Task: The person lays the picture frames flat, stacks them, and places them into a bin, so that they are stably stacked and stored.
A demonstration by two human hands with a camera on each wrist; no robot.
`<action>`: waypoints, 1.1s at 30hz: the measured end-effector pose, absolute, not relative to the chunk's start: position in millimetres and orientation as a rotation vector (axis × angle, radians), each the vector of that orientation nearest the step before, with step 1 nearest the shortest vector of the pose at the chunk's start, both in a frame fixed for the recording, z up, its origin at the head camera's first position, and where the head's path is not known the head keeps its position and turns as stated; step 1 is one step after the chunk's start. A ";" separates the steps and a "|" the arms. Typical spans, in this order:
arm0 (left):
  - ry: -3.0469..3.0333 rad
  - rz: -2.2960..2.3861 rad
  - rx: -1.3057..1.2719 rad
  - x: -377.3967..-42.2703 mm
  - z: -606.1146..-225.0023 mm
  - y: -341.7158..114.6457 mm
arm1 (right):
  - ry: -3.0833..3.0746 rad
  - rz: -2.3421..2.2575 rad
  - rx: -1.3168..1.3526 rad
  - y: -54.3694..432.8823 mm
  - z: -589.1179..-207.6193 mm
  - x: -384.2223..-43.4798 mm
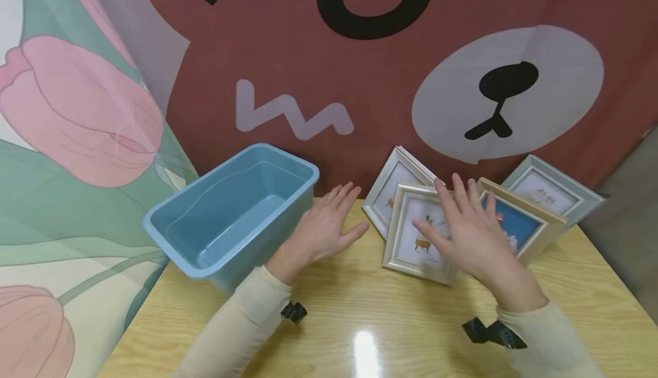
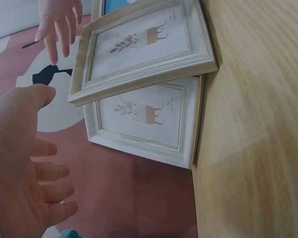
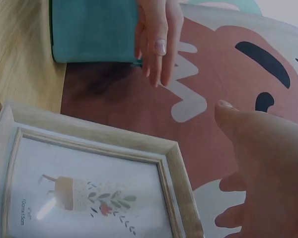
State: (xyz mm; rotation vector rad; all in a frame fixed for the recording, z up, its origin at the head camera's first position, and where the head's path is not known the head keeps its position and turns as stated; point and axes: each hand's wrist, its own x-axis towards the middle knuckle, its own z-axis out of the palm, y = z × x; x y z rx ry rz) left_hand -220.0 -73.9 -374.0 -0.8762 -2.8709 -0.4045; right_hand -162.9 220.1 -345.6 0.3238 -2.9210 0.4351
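Note:
Several picture frames lean together at the back right of the table. In front stands a cream-and-gold picture frame point(image 1: 416, 235) with a plant print, overlapping a white picture frame point(image 2: 144, 121) behind it. To their right are a tan frame with a blue picture point(image 1: 524, 221) and a grey-blue frame point(image 1: 550, 187). My right hand point(image 1: 475, 235), fingers spread, hovers over the front frames and holds nothing. Between the blue bin point(image 1: 231, 224) and the frames, my left hand point(image 1: 324, 226) is held with fingers extended and nothing in it.
The deep blue bin stands at the left of the wooden table point(image 1: 329, 332), its inside showing no contents. A cloth backdrop point(image 1: 288, 52) with a large bear face hangs right behind the bin and frames. Flowered cloth point(image 1: 77, 115) covers the left side.

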 end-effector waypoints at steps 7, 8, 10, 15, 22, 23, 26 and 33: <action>-2.776 -0.487 -0.894 -220.1 -379.1 -76.3 | -2.852 0.574 0.324 228.4 -346.7 -162.2; -2.763 -0.498 -0.896 -220.2 -379.4 -76.8 | -2.840 0.599 0.330 229.2 -347.0 -162.2; -2.746 -0.512 -0.896 -220.4 -380.4 -77.0 | -2.818 0.651 0.335 231.1 -348.1 -162.2; -2.700 -0.526 -0.935 -221.9 -384.2 -73.0 | -2.700 0.743 0.267 238.7 -354.0 -158.3; -2.668 -0.561 -0.935 -222.6 -387.8 -69.0 | -2.334 0.724 0.220 244.8 -361.4 -159.2; -2.671 -0.574 -0.936 -222.8 -388.5 -68.5 | -2.296 0.717 0.219 246.1 -362.0 -160.0; -2.681 -0.641 -0.950 -223.4 -390.3 -67.7 | -2.209 0.716 0.232 250.3 -364.5 -163.0; -2.750 -0.831 -0.998 -225.7 -397.5 -62.4 | -2.116 0.793 0.159 258.6 -370.4 -165.9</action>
